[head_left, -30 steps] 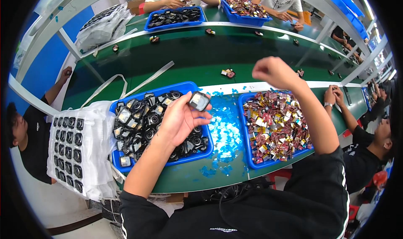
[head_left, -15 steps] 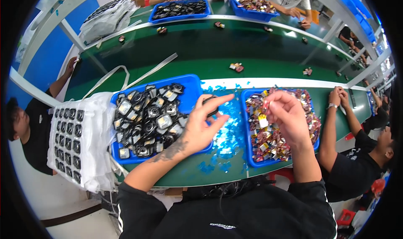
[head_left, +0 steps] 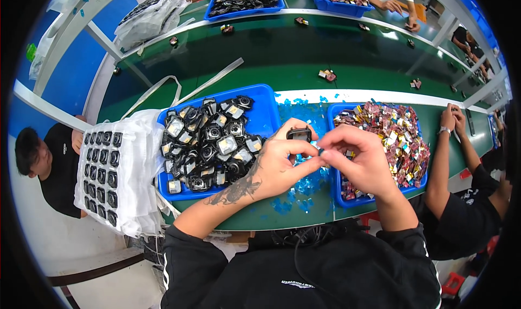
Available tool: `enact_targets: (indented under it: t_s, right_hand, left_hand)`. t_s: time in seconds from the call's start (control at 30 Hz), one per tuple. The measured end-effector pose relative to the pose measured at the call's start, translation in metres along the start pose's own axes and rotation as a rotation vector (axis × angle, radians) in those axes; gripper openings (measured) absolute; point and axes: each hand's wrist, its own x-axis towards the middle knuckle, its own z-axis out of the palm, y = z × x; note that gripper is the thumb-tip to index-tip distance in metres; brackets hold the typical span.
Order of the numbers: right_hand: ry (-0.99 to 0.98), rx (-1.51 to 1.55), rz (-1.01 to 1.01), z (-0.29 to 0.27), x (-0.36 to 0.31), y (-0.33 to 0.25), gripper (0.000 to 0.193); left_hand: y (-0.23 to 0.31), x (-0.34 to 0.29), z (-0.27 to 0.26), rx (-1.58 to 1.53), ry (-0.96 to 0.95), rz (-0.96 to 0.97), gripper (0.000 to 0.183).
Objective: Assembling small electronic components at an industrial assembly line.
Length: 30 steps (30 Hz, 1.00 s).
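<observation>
right hand now against left hand, fingers pinching black part between trays

Both forearms are reaching forward from black sleeves; the left hand, its forearm tattooed, and the right hand are pinching fingertips together between them
</observation>
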Motion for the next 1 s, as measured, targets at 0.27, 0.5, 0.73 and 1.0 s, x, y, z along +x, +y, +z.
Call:
enact_targets:
  t_s: [0.27, 0.5, 0.73, 1.0]
  right_hand:
    - [0.121, -0.034, 0.082, 0.012, 0.002, 0.011, 0.009]
    - [0.422, -0.744, -0.629, 0.028, 0.005, 0.029, 0.022]
    - [0.352, -0.654, -0.579, 0.033, -0.025, 0.032, 0.024]
    - [0.193, -0.615, 0.014, 0.005, -0.017, 0.023, 0.019]
  left_hand:
    - [-0.006, 0.000, 0.003, 0.015, 0.021, 0.021, 0.015]
    - [-0.020, 0.006, 0.006, -0.036, 0.087, -0.042, 0.013]
    - [-0.027, 0.007, 0.001, -0.126, 0.148, -0.101, 0.015]
    - [-0.022, 0.010, -0.002, -0.129, 0.000, -0.070, 0.011]
